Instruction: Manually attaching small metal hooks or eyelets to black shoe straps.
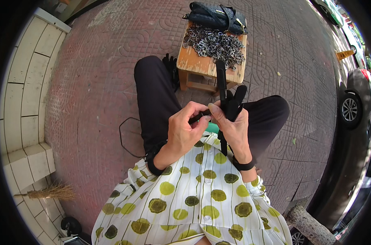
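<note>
My left hand is closed, thumb and fingertips pinching a dark strip close to my right thumb. In my right hand is a bundle of black straps, gripped in the closed fingers. One long strap end points up toward the stool and another hangs down over my shirt. A green object shows partly between my hands; its kind is hidden. Ahead, a heap of small dark metal buckles or rings covers much of a worn wooden stool.
A black handbag lies at the stool's far edge. Patterned paving surrounds me, with a tiled wall and a straw broom at left. To the right are a parked dark car and a yellow cone. A thin black cord loops beside my left leg.
</note>
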Motion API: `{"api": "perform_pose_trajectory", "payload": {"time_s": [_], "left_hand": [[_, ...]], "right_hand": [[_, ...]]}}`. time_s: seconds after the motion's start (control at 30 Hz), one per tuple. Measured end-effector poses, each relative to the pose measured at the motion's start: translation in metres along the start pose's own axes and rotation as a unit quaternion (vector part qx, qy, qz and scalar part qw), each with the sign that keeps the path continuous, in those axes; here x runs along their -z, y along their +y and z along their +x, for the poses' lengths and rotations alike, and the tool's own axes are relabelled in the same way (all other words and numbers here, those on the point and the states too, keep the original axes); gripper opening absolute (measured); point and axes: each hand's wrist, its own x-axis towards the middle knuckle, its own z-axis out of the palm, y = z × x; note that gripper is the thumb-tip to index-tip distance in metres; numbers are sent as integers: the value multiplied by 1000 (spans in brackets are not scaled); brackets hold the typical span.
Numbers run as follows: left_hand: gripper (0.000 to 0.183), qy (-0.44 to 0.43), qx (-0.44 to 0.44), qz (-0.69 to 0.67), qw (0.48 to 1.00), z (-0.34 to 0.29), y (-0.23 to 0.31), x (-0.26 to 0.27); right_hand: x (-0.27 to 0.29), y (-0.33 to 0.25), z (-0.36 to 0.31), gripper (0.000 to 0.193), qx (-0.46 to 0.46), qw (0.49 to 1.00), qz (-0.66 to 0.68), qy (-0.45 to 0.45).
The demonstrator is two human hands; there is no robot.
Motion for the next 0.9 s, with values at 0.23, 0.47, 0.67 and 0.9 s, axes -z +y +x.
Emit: {"api": "perform_pose_trajectory", "payload": {"time_s": [0.23, 0.47, 0.67, 0.9], "left_hand": [[14, 22, 0, 1, 1000, -3, -3, -2], [17, 31, 34, -13, 999, -3, -4, -1], [20, 39, 7, -19, 999, -1, 1, -3], [21, 28, -13, -8, 999, -1, -3, -5]], "right_hand": [[-3, 1, 0, 14, 1, 998, 69, 7], [-4, -2, 1, 16, -22, 995, 95, 8], [1, -3, 3, 15, -41, 989, 140, -14], [0, 6, 0, 12, 7, 999, 30, -37]]}}
